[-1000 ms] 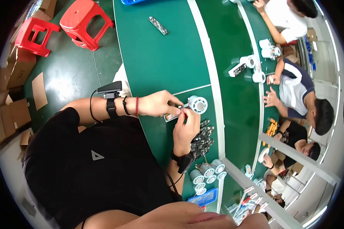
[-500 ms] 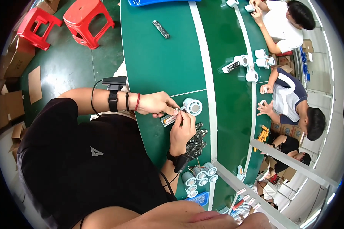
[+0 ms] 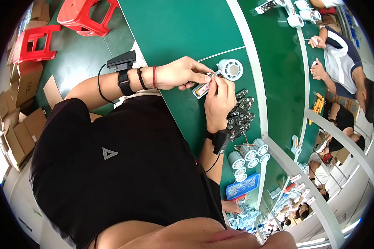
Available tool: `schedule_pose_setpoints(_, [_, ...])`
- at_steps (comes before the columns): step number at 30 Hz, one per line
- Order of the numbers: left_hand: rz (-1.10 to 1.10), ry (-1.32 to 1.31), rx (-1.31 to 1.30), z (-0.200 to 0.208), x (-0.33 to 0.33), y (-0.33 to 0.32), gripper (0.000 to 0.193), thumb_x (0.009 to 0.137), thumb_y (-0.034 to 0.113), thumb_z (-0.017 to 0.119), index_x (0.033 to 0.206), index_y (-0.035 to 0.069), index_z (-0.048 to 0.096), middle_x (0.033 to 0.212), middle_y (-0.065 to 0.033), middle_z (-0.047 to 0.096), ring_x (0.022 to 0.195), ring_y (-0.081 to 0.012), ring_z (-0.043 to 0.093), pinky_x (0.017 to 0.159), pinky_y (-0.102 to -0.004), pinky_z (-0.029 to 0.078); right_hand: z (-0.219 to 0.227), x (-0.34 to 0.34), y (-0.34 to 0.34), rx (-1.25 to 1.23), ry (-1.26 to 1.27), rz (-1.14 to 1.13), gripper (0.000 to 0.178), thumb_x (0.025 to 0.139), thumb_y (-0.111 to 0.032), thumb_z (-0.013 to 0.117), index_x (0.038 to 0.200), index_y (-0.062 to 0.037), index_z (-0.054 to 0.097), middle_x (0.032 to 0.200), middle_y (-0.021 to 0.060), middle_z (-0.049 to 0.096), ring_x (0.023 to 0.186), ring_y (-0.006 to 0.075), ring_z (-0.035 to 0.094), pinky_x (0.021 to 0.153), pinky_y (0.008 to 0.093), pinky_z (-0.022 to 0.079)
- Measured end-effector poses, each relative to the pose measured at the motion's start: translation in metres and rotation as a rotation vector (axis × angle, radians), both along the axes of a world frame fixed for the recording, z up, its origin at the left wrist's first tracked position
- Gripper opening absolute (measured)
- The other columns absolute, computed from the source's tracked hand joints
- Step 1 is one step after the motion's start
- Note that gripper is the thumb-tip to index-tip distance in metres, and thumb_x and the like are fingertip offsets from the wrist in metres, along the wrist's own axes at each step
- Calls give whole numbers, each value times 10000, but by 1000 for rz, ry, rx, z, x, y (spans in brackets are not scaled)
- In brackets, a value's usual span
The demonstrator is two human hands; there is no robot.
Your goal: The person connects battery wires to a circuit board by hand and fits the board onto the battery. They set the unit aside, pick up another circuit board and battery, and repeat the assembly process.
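Observation:
A handheld device with a round, pale blue-white vented head [image 3: 230, 69] lies on the green table, its open handle [image 3: 200, 90] slanting toward me with something orange inside. My left hand [image 3: 180, 74] is closed at the handle, thumb and forefinger pinching near the neck below the head. From the other side my right hand [image 3: 220, 99] comes in, its fingertips pressed together at that same spot. Whatever tiny piece sits between the fingertips is too small to name. Beside the right hand lies a pile of dark circuit boards [image 3: 241, 116].
Several round pale housings [image 3: 249, 155] stand past my right wrist, then a blue tray [image 3: 243, 186] of small parts. A metal frame [image 3: 284, 155] crosses the table there. Co-workers [image 3: 340, 58] sit across; red stools [image 3: 83, 16] stand on the floor at upper left.
My view has turned, so the table and hands sit higher and further right, and the blue tray shows more fully. Both hands stay pinched at the device's neck.

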State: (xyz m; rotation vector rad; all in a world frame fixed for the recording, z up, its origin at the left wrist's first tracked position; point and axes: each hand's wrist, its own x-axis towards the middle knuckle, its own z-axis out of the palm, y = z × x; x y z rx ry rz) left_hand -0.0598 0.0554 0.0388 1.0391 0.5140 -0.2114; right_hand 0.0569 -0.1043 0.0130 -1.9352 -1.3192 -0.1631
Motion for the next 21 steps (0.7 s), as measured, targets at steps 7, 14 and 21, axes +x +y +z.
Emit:
schedule_pose_setpoints(7, [64,-56,77,-6,0,-12,426,1011,218,663,1384,18,614,808,12,616,601,-29,472,460,-217,382,-2,-5,-2,36,24,-43,132,875,7,742,999,-21,708,932,115,670,759,277,698,635,362,566])
schedule_pose_setpoints(14, [-36,-20,141,-3,-1,-2,430,1010,243,661,1386,39,621,797,12,620,597,-27,483,462,-226,393,-2,-1,-2,16,34,-3,138,874,-3,750,1004,-26,712,928,113,671,755,274,697,637,361,567])
schedule_pose_setpoints(21, [-205,-11,218,4,6,19,427,1009,279,653,1371,55,638,749,17,617,592,-27,492,460,-232,383,20,13,-1,-147,69,98,146,870,-20,757,1009,-31,714,919,114,672,751,271,694,646,351,560])
